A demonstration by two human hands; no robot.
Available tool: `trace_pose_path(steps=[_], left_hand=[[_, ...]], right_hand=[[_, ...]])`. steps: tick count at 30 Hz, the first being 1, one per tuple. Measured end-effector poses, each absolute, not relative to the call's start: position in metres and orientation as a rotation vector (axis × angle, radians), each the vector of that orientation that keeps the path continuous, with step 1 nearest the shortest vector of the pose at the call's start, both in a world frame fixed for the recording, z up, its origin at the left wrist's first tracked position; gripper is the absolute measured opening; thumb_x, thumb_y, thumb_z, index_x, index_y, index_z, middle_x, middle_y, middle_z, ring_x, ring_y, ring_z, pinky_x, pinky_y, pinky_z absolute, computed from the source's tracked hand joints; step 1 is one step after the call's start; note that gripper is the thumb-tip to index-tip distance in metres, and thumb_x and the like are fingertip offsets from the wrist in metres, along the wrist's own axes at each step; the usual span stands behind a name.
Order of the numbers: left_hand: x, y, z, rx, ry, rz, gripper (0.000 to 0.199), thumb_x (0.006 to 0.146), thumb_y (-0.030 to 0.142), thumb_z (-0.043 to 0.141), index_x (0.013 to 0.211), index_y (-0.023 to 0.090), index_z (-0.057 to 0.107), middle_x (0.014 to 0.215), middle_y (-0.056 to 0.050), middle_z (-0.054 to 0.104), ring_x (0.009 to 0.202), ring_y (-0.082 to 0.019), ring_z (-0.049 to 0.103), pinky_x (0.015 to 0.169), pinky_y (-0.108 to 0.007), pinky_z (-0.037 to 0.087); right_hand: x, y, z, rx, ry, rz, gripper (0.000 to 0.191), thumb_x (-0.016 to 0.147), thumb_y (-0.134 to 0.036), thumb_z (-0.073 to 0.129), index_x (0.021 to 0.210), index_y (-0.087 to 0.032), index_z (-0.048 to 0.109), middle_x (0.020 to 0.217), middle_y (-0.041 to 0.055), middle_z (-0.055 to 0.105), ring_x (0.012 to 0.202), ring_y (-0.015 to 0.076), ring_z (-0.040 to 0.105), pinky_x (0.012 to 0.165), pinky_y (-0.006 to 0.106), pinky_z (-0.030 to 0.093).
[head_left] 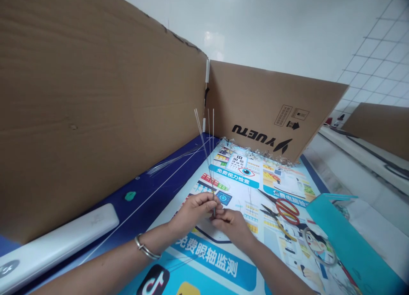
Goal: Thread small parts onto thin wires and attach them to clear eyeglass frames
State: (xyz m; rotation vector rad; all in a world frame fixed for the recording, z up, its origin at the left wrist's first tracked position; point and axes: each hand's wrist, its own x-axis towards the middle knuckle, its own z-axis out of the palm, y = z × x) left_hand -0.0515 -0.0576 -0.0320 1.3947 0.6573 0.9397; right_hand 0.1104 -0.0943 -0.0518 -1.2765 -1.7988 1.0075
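Several thin metal wires (209, 158) stand nearly upright and fan out toward their tops. My left hand (194, 210), below a silver bracelet, pinches the bundle near its lower end. Just under it, my right hand (231, 224) is closed with its fingertips at the bottom of the same wires. The fingers of both hands meet there and hide the wire ends. More loose wires (169, 161) lie on the dark blue surface beyond my left hand. To the right of my hands lie red-handled scissors (287, 210) and a pair with yellowish handles (283, 227).
Tall cardboard panels stand at the left (105, 95) and back (271, 103). A printed poster (217, 261) covers the table. A long white device (60, 239) lies at left, near a green lump (130, 196). At right are a clear roll of tape (319, 246) and a teal box (351, 244).
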Motion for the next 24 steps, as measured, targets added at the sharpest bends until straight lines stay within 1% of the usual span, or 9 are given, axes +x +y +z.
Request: trace_pose_path(steps=[3,5,9,11,14,17,20,24], left_hand=[[-0.052,-0.057,-0.03,1.432,0.632,0.908,0.016,0.082,0.025,0.049,0.08,0.013,0.06,0.077,-0.004,0.063,0.075,-0.015,0.057,0.072,-0.028,0.044],[-0.051,-0.058,-0.029,1.453,0.644,0.915,0.015,0.081,0.024,0.049,0.081,0.013,0.06,0.077,-0.004,0.063,0.075,-0.015,0.057,0.072,-0.028,0.045],[-0.05,-0.06,-0.026,1.468,0.721,0.931,0.015,0.08,0.024,0.05,0.087,0.015,0.06,0.078,-0.003,0.065,0.078,-0.016,0.059,0.075,-0.028,0.045],[-0.05,-0.062,-0.024,1.51,0.752,0.938,0.014,0.079,0.024,0.052,0.085,0.015,0.061,0.078,-0.003,0.065,0.079,-0.016,0.059,0.076,-0.027,0.044],[-0.049,-0.065,-0.022,1.595,0.83,0.961,0.013,0.077,0.026,0.055,0.081,0.016,0.061,0.073,0.0,0.063,0.073,-0.015,0.057,0.068,-0.024,0.044],[-0.048,-0.067,-0.022,1.645,0.914,0.971,0.014,0.077,0.029,0.054,0.079,0.017,0.061,0.066,0.001,0.06,0.066,-0.014,0.055,0.062,-0.022,0.042],[-0.047,-0.067,-0.023,1.611,0.921,0.98,0.015,0.077,0.028,0.052,0.078,0.017,0.062,0.067,0.001,0.062,0.066,-0.014,0.055,0.063,-0.023,0.043],[-0.046,-0.066,-0.025,1.532,0.913,0.956,0.016,0.075,0.028,0.054,0.081,0.017,0.064,0.069,0.0,0.065,0.066,-0.014,0.056,0.063,-0.024,0.045]], right_hand=[[0.109,-0.097,-0.052,-1.339,-1.774,1.011,0.02,0.075,-0.021,0.055,0.056,-0.017,0.058,0.055,-0.005,0.05,0.052,0.0086,0.045,0.051,0.019,0.034],[0.106,-0.099,-0.052,-1.385,-1.761,0.941,0.021,0.073,-0.02,0.054,0.053,-0.017,0.056,0.054,-0.0051,0.048,0.051,0.0084,0.043,0.05,0.019,0.032],[0.101,-0.103,-0.051,-1.457,-1.744,0.796,0.021,0.072,-0.018,0.052,0.051,-0.017,0.054,0.054,-0.0041,0.049,0.054,0.0094,0.046,0.051,0.019,0.033],[0.099,-0.104,-0.052,-1.485,-1.742,0.752,0.021,0.072,-0.018,0.052,0.051,-0.018,0.054,0.054,-0.0037,0.05,0.055,0.0097,0.048,0.052,0.019,0.034],[0.098,-0.104,-0.055,-1.509,-1.75,0.713,0.02,0.072,-0.017,0.051,0.052,-0.018,0.056,0.056,-0.0028,0.053,0.056,0.0103,0.05,0.053,0.019,0.034],[0.097,-0.103,-0.058,-1.521,-1.772,0.682,0.018,0.071,-0.016,0.051,0.055,-0.018,0.058,0.058,-0.0022,0.056,0.057,0.0108,0.052,0.054,0.02,0.035],[0.097,-0.103,-0.058,-1.517,-1.788,0.649,0.018,0.071,-0.015,0.052,0.054,-0.018,0.059,0.058,-0.0022,0.056,0.058,0.0109,0.052,0.055,0.019,0.036],[0.097,-0.104,-0.058,-1.514,-1.812,0.623,0.02,0.072,-0.015,0.051,0.053,-0.019,0.058,0.058,-0.0024,0.055,0.058,0.0104,0.052,0.055,0.019,0.035]])
